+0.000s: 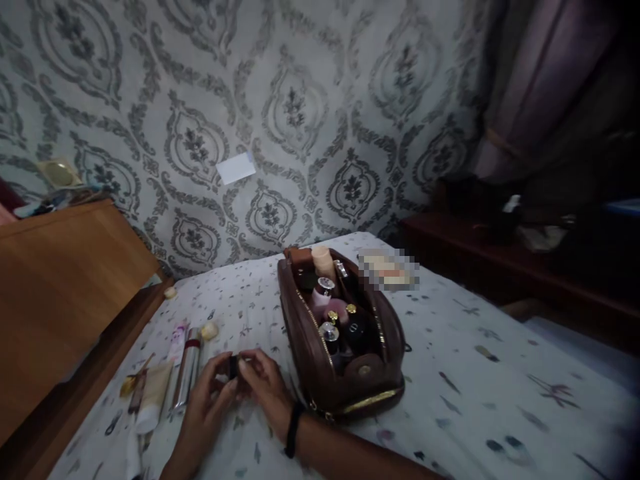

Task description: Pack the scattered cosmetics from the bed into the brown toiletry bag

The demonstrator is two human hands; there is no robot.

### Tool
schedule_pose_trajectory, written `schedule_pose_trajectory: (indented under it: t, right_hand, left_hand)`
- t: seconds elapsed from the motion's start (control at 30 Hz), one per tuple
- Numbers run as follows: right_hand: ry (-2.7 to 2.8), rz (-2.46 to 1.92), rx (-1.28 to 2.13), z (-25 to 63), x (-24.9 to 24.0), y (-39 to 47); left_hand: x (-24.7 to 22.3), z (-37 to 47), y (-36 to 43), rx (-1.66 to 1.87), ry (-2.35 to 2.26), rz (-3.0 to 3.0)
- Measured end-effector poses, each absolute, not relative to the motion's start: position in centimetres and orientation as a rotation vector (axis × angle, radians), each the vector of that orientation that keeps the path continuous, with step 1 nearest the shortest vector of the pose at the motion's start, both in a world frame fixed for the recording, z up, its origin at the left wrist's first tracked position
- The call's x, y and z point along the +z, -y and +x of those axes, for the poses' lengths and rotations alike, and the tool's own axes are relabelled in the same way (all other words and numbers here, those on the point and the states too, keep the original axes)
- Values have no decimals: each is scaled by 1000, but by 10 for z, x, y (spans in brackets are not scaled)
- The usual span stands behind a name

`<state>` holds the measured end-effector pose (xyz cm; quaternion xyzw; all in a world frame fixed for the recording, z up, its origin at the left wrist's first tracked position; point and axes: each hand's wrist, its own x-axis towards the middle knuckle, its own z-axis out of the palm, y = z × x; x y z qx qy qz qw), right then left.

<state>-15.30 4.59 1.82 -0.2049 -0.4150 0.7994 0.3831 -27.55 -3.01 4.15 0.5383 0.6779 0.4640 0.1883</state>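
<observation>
Between my two hands is a small dark object [233,367], its kind too small and dim to make out. The fingers of my left hand [210,393] are closed around its left side. My right hand [265,383], with a black band [294,430] on the wrist, pinches it from the other side. Just right of my hands stands an unzipped brown leather bag [310,347]. It holds several bottles, among them a black one with a gold top [355,333] and a beige-capped one [324,261]. To the left lie a beige tube [154,397] and a silver tube [185,373].
A patterned white sheet [450,413] covers the surface. A small round cream item [209,331] and a pink-and-white tube [179,337] lie by the silver tube. Wooden furniture [75,280] borders the left. A dark red ledge [450,247] runs along the right, below a curtain [540,93].
</observation>
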Motion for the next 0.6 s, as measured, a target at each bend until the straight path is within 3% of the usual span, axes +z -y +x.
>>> schedule_pose_trajectory:
  t: [0.27,0.6]
  right_hand:
    - [1272,-766,2051,-146,4,-35]
    - [2044,-579,1611,-156,-24,-31]
  left_hand:
    - [56,-279,22,1331,-1951,1468]
    - [163,-229,-20,1360,-1995,1706]
